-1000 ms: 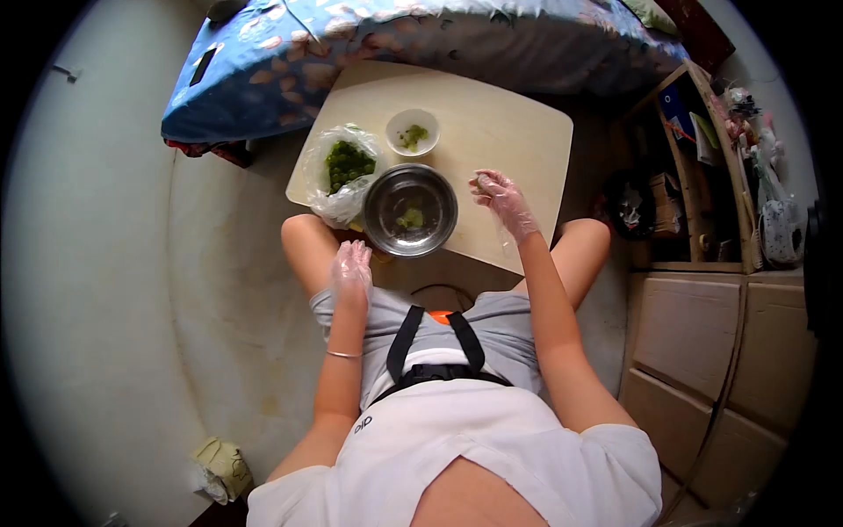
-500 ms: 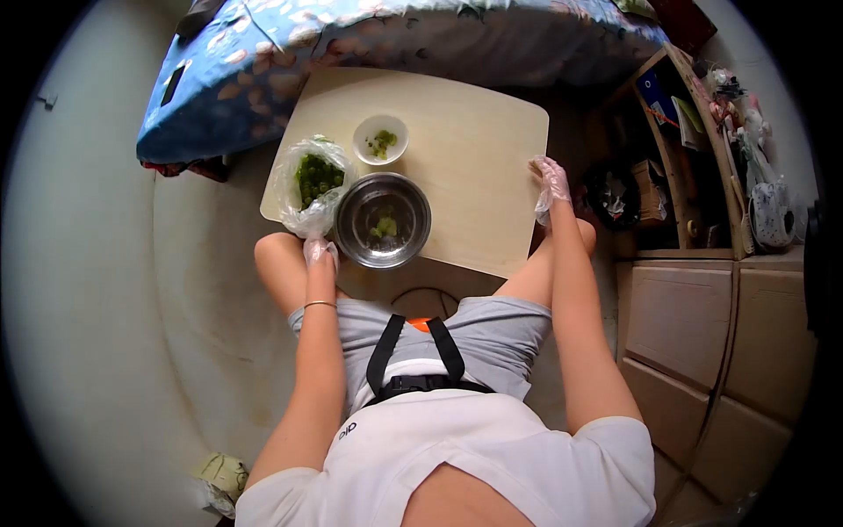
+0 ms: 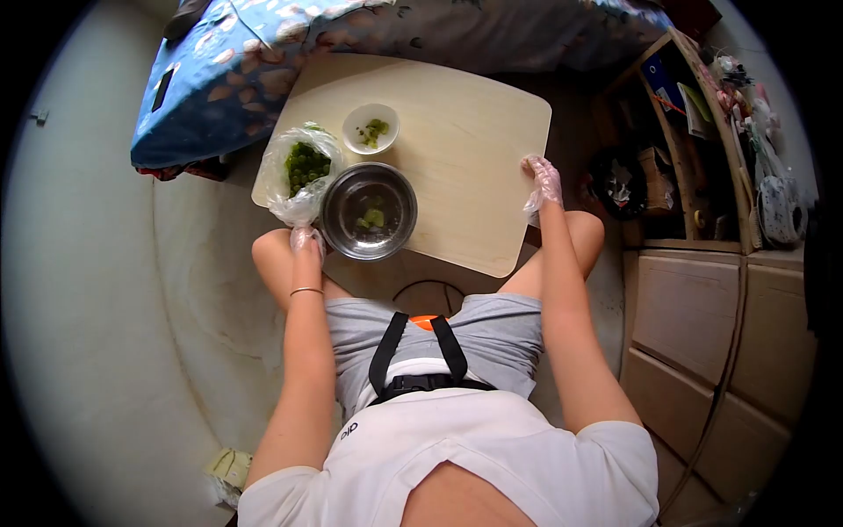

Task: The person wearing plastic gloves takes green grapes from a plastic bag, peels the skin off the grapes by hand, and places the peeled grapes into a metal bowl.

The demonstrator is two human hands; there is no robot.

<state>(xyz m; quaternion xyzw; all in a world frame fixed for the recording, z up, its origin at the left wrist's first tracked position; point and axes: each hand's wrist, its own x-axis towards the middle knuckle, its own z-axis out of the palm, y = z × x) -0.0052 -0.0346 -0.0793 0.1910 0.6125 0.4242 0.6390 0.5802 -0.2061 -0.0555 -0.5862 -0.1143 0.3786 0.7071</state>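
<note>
Blue cloth (image 3: 230, 88) with pale flowers begins at the far left and continues behind the table (image 3: 465, 149), and a dark flat object (image 3: 162, 90) lies on it. Next comes a clear plastic bag (image 3: 278, 167), open at the top, with green round pieces (image 3: 307, 167) inside; it stands on the left part of the table. Just below this bag is the left hand (image 3: 306, 241), gloved in thin transparent plastic. Its fingers are partly hidden, so I cannot tell whether it is grasping the bag, the table edge or nothing. Close at the right of the bag is the metal basin (image 3: 339, 202), where some light green pieces (image 3: 372, 217) lie at the bottom. Behind the basin there is the white bowl (image 3: 353, 130), containing small green bits (image 3: 373, 133). Farther on, the right hand (image 3: 543, 182), gloved likewise, is at the right edge of the table with bent fingers; whether these hold the edge firmly, I cannot tell. At the far right stands a wooden shelf (image 3: 689, 246).
</note>
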